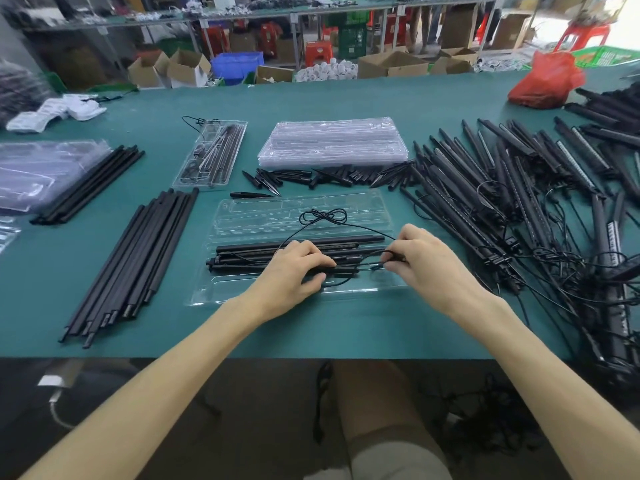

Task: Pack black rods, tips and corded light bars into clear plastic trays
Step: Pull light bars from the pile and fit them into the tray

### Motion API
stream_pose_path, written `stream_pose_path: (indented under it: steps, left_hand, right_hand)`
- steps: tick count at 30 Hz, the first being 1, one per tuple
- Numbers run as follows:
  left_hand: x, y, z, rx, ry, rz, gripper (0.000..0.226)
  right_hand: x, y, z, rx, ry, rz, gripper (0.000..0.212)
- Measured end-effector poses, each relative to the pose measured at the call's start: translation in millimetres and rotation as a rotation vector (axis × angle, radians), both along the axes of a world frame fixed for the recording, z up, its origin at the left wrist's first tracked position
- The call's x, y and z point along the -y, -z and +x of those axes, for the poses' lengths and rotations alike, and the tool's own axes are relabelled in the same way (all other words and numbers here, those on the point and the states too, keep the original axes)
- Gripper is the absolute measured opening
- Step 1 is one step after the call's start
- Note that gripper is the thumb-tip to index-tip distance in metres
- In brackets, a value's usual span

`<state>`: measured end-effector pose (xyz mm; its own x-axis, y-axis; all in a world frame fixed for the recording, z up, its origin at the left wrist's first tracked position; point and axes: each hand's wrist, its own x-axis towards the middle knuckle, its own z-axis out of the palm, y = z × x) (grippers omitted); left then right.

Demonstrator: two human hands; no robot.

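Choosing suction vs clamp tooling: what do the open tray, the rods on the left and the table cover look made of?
Open tray: thin clear plastic, glossy. The green shows through it and its moulded ribs glint.
Rods on the left: black, matte to satin, straight. Could be metal or plastic, cannot tell.
Table cover: green mat, dull with no glare, possibly rubber or felt-like.

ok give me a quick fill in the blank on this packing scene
1. The right hand pinches a thin black ____ above the tray.
2. The left hand grips the light ____ lying in the tray.
3. The loose rods lie to the tray's ____.
4. The bag is ____.
Missing: cord; bars; left; red.
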<state>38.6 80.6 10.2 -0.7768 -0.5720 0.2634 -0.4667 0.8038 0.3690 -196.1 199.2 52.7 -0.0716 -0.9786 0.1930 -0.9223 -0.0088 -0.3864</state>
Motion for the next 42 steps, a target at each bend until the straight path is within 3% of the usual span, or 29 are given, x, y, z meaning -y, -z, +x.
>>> stream_pose_path:
  steps: [8, 21, 31, 34, 39, 42]
  left_hand:
    - [-2, -1, 3, 0.010, -0.016, -0.006, 0.028]
    - [-7, 4, -3, -0.017, -0.094, 0.007, 0.026]
    - [-10, 10, -9, -0.093, -0.156, 0.043, 0.024]
    - [-10, 10, -8, -0.098, -0.168, 0.055, 0.022]
    - [-11, 11, -8, -0.145, -0.176, 0.095, 0.017]
    - [-12, 12, -8, -0.160, -0.174, 0.112, 0.020]
  right_hand:
    - [11, -9, 2, 0.353, 0.190, 0.025, 0.013]
    - [24, 4, -19, 0.464, 0.328, 0.276, 0.018]
    - [32, 15, -2, 0.715, 0.279, 0.252, 0.020]
    - [32, 23, 12, 0.673, 0.271, 0.214, 0.019]
    - [31, 20, 21, 0.382, 0.273, 0.150, 0.031]
    - [30, 20, 21, 0.377, 0.281, 0.181, 0.032]
